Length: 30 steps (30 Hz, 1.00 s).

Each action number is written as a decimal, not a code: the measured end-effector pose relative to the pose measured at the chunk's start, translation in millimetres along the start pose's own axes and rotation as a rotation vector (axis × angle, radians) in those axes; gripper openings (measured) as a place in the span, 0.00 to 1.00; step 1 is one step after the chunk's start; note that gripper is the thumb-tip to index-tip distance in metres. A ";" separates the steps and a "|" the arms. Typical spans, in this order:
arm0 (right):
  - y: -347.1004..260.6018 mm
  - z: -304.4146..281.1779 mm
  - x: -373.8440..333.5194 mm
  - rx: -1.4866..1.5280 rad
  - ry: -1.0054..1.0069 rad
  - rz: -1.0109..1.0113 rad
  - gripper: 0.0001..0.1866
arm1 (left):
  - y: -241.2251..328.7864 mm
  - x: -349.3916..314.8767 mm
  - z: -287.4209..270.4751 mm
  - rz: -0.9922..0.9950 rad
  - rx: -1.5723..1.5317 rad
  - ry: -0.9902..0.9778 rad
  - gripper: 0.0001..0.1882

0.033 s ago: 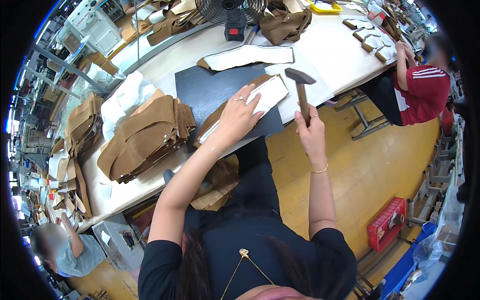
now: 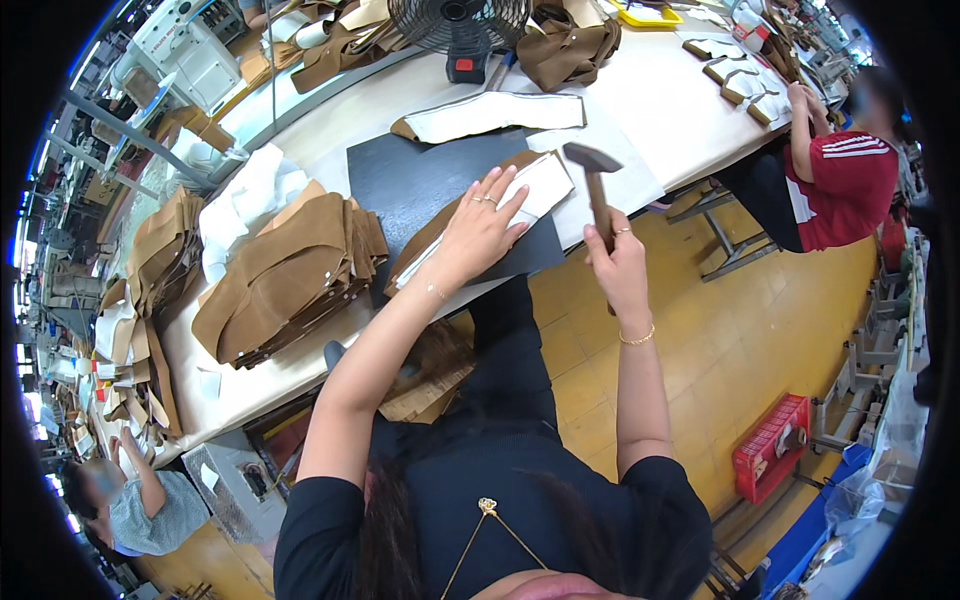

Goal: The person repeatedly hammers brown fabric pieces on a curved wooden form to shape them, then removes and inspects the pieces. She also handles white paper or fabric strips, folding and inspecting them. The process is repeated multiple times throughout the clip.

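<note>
"Talk me through the left hand [image 2: 480, 232]!"

"I'm on the feed: forearm slanting up from below, palm down, fingers spread flat and clenching nothing that I can see! Under them, the brown piece with the white layer [image 2: 547, 186] runs from the dark mat's [image 2: 400, 178] near edge out past its right edge"

"And the right hand [image 2: 619, 262]?"

"Raised, forearm nearly upright, just off the near edge of the table [image 2: 618, 85]! I've got its fingers wrapped round the hammer [image 2: 598, 197], thumb along the handle, the grey head pointing up and away"

"What can't you see?"

"The left hand covers the piece's middle, the right fingers hide part of the handle, and how high that hammer hangs I can't tell! A second piece [image 2: 490, 118] lies along the mat's far edge; beyond it, the fan [image 2: 466, 68] is cut off at the top"
</note>
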State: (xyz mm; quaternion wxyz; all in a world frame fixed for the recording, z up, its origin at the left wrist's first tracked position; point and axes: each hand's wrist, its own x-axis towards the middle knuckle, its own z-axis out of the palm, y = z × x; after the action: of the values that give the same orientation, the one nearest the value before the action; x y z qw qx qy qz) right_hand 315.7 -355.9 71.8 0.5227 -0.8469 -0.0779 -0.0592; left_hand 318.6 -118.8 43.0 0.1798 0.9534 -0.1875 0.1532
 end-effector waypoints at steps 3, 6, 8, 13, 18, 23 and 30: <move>34.5 -1.2 12.8 -0.232 0.027 -0.241 0.16 | -12.8 -1.3 37.0 0.037 0.035 -0.050 0.22; 41.2 1.6 25.8 -0.280 0.005 -0.257 0.19 | -13.3 -8.9 31.3 -0.050 0.085 -0.086 0.21; 31.3 4.2 28.4 -0.254 -0.064 -0.117 0.18 | -7.7 -14.4 22.6 -0.111 0.124 -0.080 0.20; 17.1 21.4 47.0 -0.346 -0.127 -0.106 0.20 | -11.5 19.9 18.7 -0.230 0.009 -0.095 0.18; 26.4 30.6 62.9 -0.518 -0.139 -0.139 0.21 | -31.6 73.3 43.5 -0.299 -0.103 -0.035 0.17; 24.8 31.6 64.9 -0.587 -0.215 -0.071 0.23 | -51.5 94.7 50.9 -0.553 -0.482 -0.119 0.13; 33.1 34.6 60.4 -0.515 -0.156 -0.079 0.22 | -51.6 93.9 67.5 -0.504 -0.368 -0.009 0.15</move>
State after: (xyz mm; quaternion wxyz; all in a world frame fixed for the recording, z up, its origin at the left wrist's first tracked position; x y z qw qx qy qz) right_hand 382.0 -335.3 38.3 0.2799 -0.9502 -0.1331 -0.0318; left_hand 438.0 -129.5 2.1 0.3810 0.9220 0.0292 0.0629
